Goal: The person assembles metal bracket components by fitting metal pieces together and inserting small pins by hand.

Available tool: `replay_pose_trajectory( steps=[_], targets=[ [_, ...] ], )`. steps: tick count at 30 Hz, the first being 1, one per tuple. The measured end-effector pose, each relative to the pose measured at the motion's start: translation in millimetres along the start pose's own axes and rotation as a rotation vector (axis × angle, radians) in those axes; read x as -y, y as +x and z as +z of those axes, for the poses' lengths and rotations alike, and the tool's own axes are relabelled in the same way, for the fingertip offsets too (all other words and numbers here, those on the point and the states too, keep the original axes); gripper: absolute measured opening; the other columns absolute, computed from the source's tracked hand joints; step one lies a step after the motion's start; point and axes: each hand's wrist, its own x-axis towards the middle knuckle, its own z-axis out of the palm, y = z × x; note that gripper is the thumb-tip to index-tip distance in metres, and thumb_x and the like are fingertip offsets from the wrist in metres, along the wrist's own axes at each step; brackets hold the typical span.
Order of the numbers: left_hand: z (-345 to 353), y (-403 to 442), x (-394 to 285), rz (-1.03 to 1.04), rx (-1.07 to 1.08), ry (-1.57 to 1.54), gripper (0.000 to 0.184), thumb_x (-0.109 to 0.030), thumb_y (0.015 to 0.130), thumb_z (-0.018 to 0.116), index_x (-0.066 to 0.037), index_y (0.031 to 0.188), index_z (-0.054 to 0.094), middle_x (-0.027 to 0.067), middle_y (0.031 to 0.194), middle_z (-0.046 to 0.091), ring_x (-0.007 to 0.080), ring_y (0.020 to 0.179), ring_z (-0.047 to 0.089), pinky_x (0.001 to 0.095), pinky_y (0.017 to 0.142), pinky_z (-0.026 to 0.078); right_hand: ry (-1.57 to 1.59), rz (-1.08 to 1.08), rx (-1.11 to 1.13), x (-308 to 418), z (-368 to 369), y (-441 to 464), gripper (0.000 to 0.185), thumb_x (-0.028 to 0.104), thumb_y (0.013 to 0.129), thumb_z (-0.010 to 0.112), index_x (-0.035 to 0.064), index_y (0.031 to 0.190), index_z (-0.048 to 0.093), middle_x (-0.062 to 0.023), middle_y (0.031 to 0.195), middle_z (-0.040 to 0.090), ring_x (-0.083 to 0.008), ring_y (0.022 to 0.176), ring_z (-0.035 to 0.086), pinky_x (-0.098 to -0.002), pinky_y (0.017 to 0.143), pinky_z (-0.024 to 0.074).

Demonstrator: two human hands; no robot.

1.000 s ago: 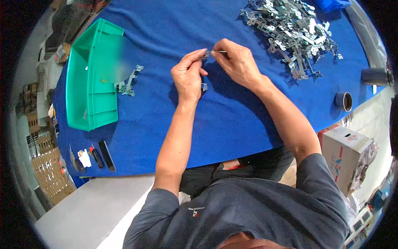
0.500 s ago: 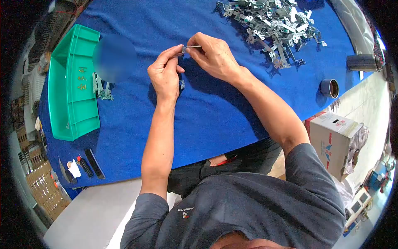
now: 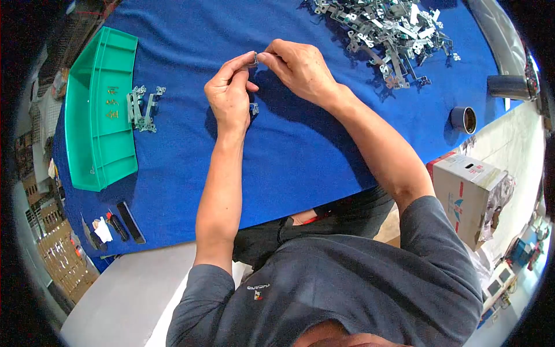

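My left hand is closed on a metal bracket, whose lower end shows beside the palm. Its upper end rises at the fingertips; the middle is hidden behind the fingers. Thumb and forefinger of my right hand are pinched together right at that upper end. Whatever small thing they hold is too hidden to name. Several similar metal brackets lie together left of my hands, against the green bin.
A green divided bin holds small brass-coloured pieces. A large heap of metal brackets covers the far right. Near the right edge stands a dark round cup. A red-and-black tool lies front left on the blue cloth.
The thin, light-coloured strip seen at my right fingers earlier no longer shows. Both hands sit slightly higher in the view, still meeting at the bracket's upper end.
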Motion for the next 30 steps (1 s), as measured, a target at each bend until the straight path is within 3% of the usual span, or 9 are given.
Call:
replay_pose_trajectory(
  steps=[3,9,15,22,25,28,30],
  targets=[
    [-0.7,-1.7,-0.4,-0.015,-0.006,-0.01,0.029,0.009,0.089,0.052,0.0,0.106,0.074,0.011,0.102,0.072,0.0115,0.081,0.067,0.0211,0.056,0.054,0.067,0.033,-0.043,7.9,-1.9,-1.9,0.03,0.031,0.094,0.061,0.003,0.083,0.061,-0.0175,0.075,0.065,-0.0388,0.07,0.064,-0.049,0.06,0.0492],
    [1.0,-0.9,0.3,0.014,-0.01,-0.007,0.028,0.008,0.09,0.052,0.001,0.107,0.073,0.0115,0.101,0.072,0.0113,0.079,0.067,0.0223,0.057,0.055,-0.064,-0.006,0.023,-0.8,-0.6,0.1,0.028,0.03,0.093,0.062,0.0037,0.083,0.062,-0.0164,0.075,0.065,-0.0373,0.07,0.065,-0.0482,0.061,0.0503],
    [1.2,-1.9,-1.5,-0.004,-0.021,-0.028,0.026,0.009,0.089,0.055,0.004,0.109,0.071,0.0145,0.105,0.072,0.0146,0.085,0.068,0.0216,0.059,0.054,0.056,-0.01,-0.07,3.2,1.2,-0.7,0.031,0.032,0.095,0.06,0.0034,0.083,0.063,-0.0171,0.075,0.065,-0.0365,0.07,0.066,-0.0478,0.061,0.0504],
    [1.2,-1.8,-1.6,-0.006,-0.022,-0.014,0.027,0.01,0.088,0.054,0.005,0.109,0.071,0.0151,0.105,0.072,0.0145,0.084,0.068,0.0215,0.059,0.054,-0.041,0.022,-0.022,0.7,0.7,-0.1,0.03,0.032,0.093,0.063,0.0029,0.086,0.065,-0.0163,0.074,0.066,-0.0365,0.069,0.066,-0.0463,0.061,0.0511],
    [0.7,-2.0,-1.1,-0.004,-0.016,-0.009,0.028,0.01,0.088,0.054,0.005,0.109,0.071,0.0151,0.105,0.072,0.0147,0.084,0.068,0.0216,0.059,0.054,0.093,0.016,-0.089,3.6,0.5,-0.8,0.033,0.035,0.093,0.063,0.0026,0.085,0.065,-0.0166,0.073,0.065,-0.0366,0.069,0.066,-0.0458,0.061,0.0513],
    [2.1,-1.8,-1.0,0.009,-0.024,-0.031,0.027,0.01,0.088,0.053,0.004,0.107,0.072,0.0138,0.103,0.072,0.0134,0.082,0.067,0.0216,0.057,0.055,0.083,0.027,-0.071,2.9,-1.8,-0.6,0.03,0.032,0.092,0.064,0.0024,0.087,0.065,-0.0167,0.074,0.066,-0.0363,0.07,0.066,-0.0449,0.061,0.0514],
    [3.1,-1.9,-0.9,0.016,-0.036,-0.046,0.028,0.01,0.089,0.053,0.002,0.105,0.074,0.0124,0.102,0.072,0.0121,0.08,0.067,0.0216,0.056,0.056,-0.061,0.051,0.055,-0.5,-2.0,-0.2,0.027,0.03,0.091,0.066,0.0024,0.09,0.064,-0.0165,0.077,0.067,-0.0357,0.072,0.066,-0.0442,0.062,0.0513]
  ],
)
